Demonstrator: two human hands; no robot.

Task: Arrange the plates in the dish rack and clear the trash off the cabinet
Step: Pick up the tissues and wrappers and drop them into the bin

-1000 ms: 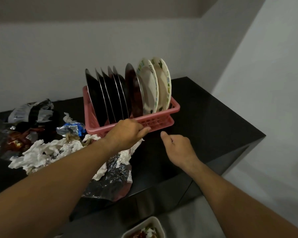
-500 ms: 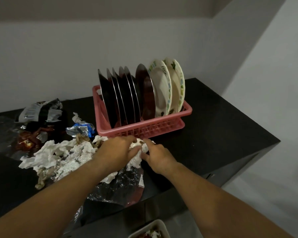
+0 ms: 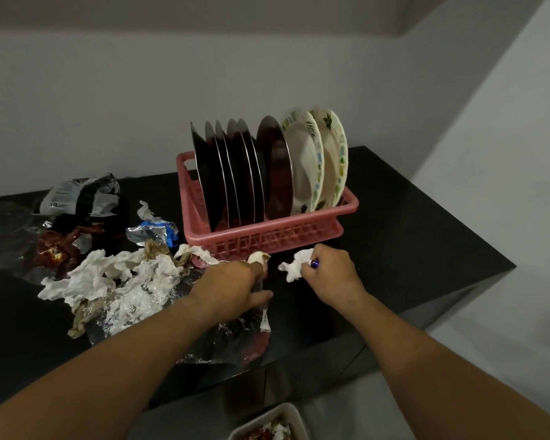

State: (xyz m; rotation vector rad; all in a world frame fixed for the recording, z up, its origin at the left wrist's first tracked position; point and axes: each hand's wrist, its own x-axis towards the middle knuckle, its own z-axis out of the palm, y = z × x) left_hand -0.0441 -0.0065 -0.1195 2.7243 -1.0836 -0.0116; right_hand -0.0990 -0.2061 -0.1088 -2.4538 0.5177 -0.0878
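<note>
A pink dish rack [image 3: 350, 206] stands on the black cabinet [image 3: 426, 249], holding several dark plates [image 3: 229, 173] and two white patterned plates [image 3: 311, 160] upright. In front of the rack my right hand [image 3: 331, 274] pinches a crumpled white tissue [image 3: 294, 265]. My left hand [image 3: 232, 287] rests on the trash beside it, its fingers curled round a tissue scrap [image 3: 258, 258] and a clear wrapper. A heap of crumpled tissues [image 3: 92, 277] and foil wrappers [image 3: 131, 306] spreads to the left.
Further left lie a black-and-silver bag [image 3: 77, 198], a red-brown wrapper [image 3: 58, 249] and a blue-silver wrapper [image 3: 154, 233]. A white bin [image 3: 286, 411] with trash in it sits below the cabinet's front edge. Walls close off the back and right.
Both hands came down from the rack's front rim onto the trash. My right hand has pulled a white tissue away to the right, while my left hand stays on the pile.
</note>
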